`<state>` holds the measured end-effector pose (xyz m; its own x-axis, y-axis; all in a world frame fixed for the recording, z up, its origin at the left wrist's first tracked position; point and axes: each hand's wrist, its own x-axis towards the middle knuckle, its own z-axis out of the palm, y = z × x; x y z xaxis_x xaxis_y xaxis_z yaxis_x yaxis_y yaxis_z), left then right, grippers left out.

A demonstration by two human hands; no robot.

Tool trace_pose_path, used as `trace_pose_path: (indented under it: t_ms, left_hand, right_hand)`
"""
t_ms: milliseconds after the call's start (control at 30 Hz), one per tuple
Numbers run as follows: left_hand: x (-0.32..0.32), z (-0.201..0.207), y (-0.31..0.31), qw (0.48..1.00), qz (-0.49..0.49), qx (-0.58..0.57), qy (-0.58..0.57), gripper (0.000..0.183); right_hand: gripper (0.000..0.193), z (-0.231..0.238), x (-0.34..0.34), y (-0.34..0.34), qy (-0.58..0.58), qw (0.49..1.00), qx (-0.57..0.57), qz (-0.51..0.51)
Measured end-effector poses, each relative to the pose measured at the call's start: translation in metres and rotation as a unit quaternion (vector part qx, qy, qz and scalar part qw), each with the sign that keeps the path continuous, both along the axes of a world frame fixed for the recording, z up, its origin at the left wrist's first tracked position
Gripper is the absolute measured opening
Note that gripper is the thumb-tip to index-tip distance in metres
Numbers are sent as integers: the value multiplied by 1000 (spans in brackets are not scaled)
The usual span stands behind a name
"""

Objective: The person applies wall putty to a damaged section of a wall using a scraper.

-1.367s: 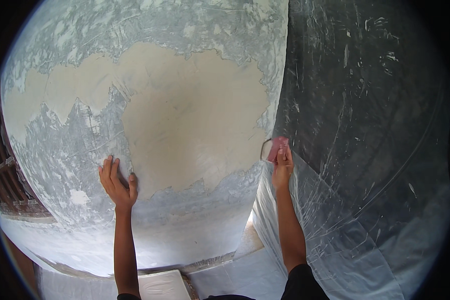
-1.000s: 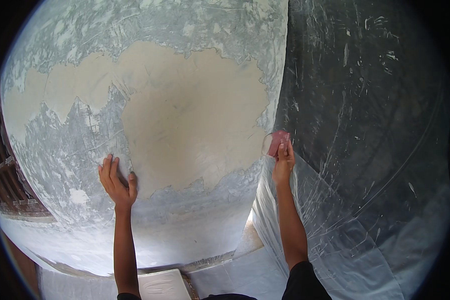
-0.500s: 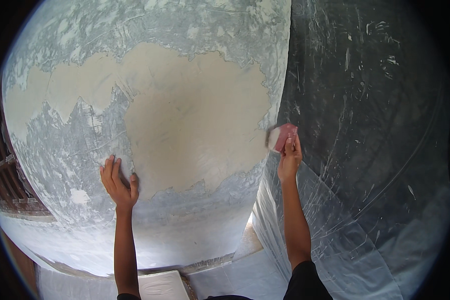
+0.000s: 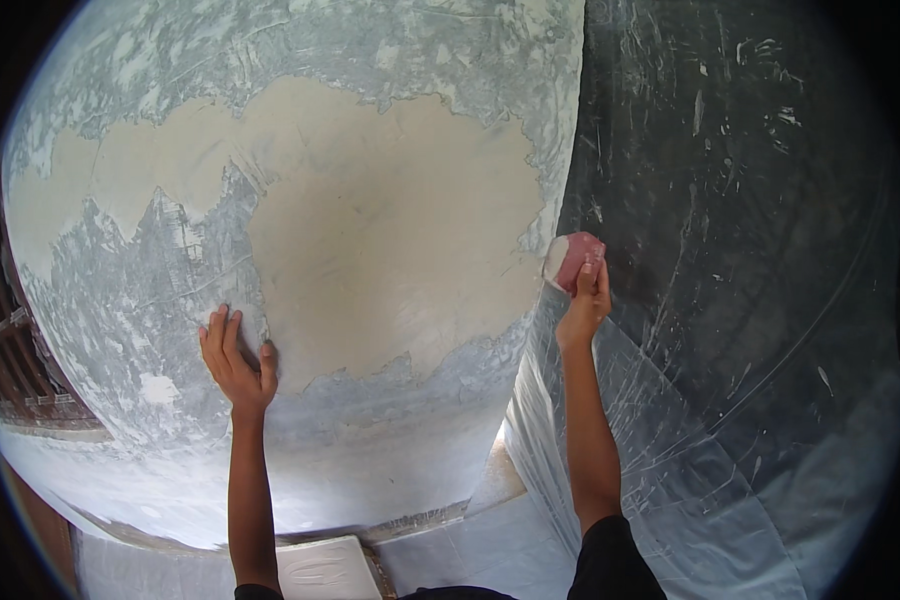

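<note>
My left hand (image 4: 237, 362) lies against the grey, patchy wall (image 4: 160, 340) with its fingers spread. It holds nothing and is just left of a large beige patch of putty (image 4: 400, 220). In my right hand (image 4: 583, 312) is a red putty scraper (image 4: 582, 258), gripped between thumb and fingers. Pale putty coats the scraper's left side. The scraper is at the wall's right edge, beside the patch; whether it touches the wall I cannot tell.
Dark sheeting (image 4: 730, 220) with pale smears hangs right of the wall. Clear plastic film (image 4: 540, 400) drapes below the scraper. A white square container (image 4: 355, 565) with pale paste stands at the bottom. Brown slatted wood (image 4: 25, 370) borders the wall at left.
My right hand has moved slightly up and to the right with the scraper, whose face is now turned more into view. My left hand has stayed in place on the wall.
</note>
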<state>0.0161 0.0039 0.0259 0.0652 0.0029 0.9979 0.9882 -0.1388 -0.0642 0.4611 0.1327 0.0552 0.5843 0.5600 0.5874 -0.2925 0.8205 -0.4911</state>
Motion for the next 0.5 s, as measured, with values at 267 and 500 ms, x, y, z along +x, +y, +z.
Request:
trace_pose_path:
  t_ms: [267, 500]
  left_hand:
    - [-1, -3, 1, 1000, 2, -5, -1, 46]
    - [-1, -3, 0, 1000, 3, -6, -2, 46]
  right_hand:
    - [46, -2, -13, -9, -161, 984, -34, -65]
    - [47, -18, -22, -14, -253, 962, -18, -104]
